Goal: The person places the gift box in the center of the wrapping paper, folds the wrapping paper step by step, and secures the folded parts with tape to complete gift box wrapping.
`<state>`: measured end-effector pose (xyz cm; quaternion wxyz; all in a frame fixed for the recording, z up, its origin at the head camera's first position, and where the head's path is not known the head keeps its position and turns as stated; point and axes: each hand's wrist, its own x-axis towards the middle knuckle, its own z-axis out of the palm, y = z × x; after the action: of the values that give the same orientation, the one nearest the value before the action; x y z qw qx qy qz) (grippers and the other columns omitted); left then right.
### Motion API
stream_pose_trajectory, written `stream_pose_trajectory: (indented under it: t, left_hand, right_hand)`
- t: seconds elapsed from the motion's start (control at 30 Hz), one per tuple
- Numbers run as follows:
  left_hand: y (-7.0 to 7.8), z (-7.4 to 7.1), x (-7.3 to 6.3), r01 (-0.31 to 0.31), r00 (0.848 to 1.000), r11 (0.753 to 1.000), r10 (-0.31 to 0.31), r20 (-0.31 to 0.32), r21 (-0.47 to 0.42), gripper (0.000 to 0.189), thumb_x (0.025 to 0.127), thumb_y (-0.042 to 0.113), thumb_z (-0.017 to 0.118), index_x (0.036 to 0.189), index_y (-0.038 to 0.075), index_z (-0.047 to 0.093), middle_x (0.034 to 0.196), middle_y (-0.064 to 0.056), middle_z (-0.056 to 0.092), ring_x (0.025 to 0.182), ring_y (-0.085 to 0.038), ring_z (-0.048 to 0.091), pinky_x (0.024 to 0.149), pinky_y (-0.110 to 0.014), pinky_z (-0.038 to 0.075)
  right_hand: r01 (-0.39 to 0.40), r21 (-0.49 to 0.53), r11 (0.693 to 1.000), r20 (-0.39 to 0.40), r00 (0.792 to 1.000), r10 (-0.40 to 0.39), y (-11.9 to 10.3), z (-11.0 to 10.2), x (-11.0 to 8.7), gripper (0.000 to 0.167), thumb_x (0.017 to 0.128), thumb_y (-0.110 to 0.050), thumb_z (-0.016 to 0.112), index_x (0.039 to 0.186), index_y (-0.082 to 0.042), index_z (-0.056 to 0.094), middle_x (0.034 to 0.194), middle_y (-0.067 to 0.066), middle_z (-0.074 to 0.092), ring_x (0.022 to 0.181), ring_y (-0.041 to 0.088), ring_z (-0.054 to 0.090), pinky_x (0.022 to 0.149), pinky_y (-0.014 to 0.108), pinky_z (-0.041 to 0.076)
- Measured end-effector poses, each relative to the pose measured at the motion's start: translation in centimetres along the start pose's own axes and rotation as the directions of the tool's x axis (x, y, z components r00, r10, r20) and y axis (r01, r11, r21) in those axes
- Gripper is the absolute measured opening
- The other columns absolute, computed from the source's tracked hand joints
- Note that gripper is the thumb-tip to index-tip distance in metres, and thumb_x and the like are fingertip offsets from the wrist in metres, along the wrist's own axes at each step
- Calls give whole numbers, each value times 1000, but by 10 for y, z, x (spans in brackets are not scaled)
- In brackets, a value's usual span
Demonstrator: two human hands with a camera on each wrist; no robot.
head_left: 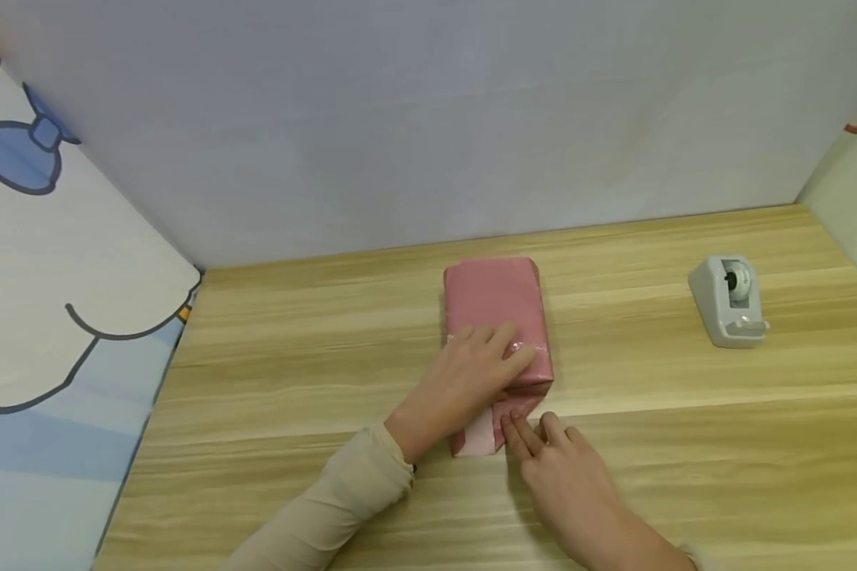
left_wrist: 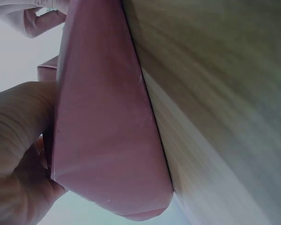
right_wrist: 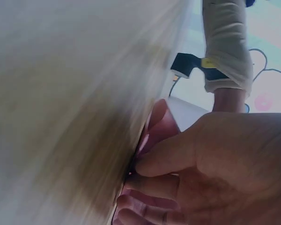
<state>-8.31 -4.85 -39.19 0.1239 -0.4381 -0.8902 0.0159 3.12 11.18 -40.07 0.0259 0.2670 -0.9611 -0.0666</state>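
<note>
- Surface: wood-grain table [head_left: 293, 333], pale wall behind it.
- Nearest: left sleeve [head_left: 321, 507], rumpled and light; its forearm enters from the lower left and slants up to the right.
- Right hand [head_left: 567, 484]: enters from the lower right, wrist low, back of hand up, pointing up and to the left. Thumb and forefinger lie side by side, nearly straight, tips touching the right edge of the flap; the remaining fingers are slightly bent.
- Flap [head_left: 478, 436]: folded pink paper with a paler strip, extending from the package's near end.
- Left hand [head_left: 467, 381]: back up, laid across the near half of the package. Fingers reach forward, close together and a little bent; thumb stands apart to the right. It rests on top.
- Package [head_left: 493, 289]: pink-wrapped, flat on the table at mid-width, long side running away from the person. Shiny clear strip across its top.
- Dispenser [head_left: 721, 313]: grey, tape roll [head_left: 739, 279] fitted, well right of the package.
- Farthest: wall [head_left: 428, 119], plain; cartoon panel [head_left: 43, 262] at left.
</note>
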Motion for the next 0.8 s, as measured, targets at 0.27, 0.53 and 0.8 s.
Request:
stream_pose_trajectory:
  t: [0.27,0.53,0.8]
  left_hand:
    - [2,2,0,4,1000,1000,-4,-27,5,21,102,27,63,120,23,54,112,1,52,85,-15,52,77,-26,45]
    - [1,5,2,-4,999,1000,4,-48,19,34,94,35,75,108,14,53,106,0,53,82,-16,52,73,-25,43]
    - [-1,5,1,9,999,1000,-8,-48,18,49,87,49,78,102,11,52,98,0,49,80,-14,45,72,-25,41]
  right_hand:
    - [156,246,957,-82,987,-140,14,1,-10,52,80,-8,80,131,-13,74,136,2,72,93,15,53,68,26,45]
    - [-30,617,787,-302,914,272,58,-8,10,28,82,6,79,97,-16,71,87,-5,69,79,8,60,66,27,52]
    - [-79,597,798,-224,939,261,68,0,44,47,76,-12,93,107,-5,59,107,9,61,88,20,62,74,37,57]
